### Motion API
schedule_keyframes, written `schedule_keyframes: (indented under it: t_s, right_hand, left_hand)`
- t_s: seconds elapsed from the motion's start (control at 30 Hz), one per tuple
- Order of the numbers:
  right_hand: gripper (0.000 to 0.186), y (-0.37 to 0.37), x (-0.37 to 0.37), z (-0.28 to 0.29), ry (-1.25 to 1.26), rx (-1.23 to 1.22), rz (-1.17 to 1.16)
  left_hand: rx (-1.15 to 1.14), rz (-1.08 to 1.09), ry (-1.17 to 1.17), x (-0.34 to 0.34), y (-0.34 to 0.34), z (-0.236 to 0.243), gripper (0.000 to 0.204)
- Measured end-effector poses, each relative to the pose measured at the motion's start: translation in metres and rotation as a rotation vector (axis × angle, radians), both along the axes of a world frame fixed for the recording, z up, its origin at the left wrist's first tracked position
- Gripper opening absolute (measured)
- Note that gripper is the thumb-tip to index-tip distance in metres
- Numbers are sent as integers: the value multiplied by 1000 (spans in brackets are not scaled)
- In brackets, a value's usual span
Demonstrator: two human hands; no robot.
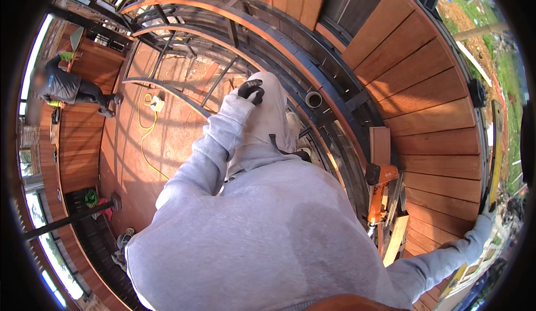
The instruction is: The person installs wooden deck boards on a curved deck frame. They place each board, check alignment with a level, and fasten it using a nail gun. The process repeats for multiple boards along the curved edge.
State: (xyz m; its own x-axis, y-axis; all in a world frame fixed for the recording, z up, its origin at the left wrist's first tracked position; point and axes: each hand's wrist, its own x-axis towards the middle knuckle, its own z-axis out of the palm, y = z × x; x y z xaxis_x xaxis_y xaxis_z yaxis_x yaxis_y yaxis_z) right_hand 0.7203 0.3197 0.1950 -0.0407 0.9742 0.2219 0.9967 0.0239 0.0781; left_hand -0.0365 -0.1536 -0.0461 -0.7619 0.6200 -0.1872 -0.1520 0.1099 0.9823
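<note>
My left hand [251, 91], in a black glove, rests on my bent knee in pale, dusty trousers [267, 113]. Its fingers are curled, and I see nothing in them. Far out to the right, my right arm reaches to a long yellow spirit level [495, 171] at the outer edge of the curved timber boards. My right hand [489, 210] is closed around the level, small and partly blurred near the rim of the view. An orange and black nail gun [378, 199] lies to my right, beside a short board [380, 145] and some timber offcuts [395, 238].
Curved dark metal framing [312, 60] with wooden strips arcs ahead of me, a round pipe end [314, 99] within it. Reddish boards [430, 110] line the right. Lower left, a yellow cord [146, 149] crosses the floor [120, 160]. Another person [70, 85] works at the far left.
</note>
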Motion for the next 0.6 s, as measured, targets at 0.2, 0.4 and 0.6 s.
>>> schedule_keyframes:
  t_s: [0.2, 0.4, 0.6]
  right_hand:
    - [80, 59, 31, 8, -21, -44, 80]
    - [81, 54, 48, 11, -42, -90, 34]
    - [81, 48, 45, 16, 25, -73, 32]
  left_hand:
    - [-777, 552, -356, 13, -257, -166, 31]
    - [-1568, -724, -161, 167, -335, -239, 43]
    - [-1461, -600, 109, 110, -260, -84, 41]
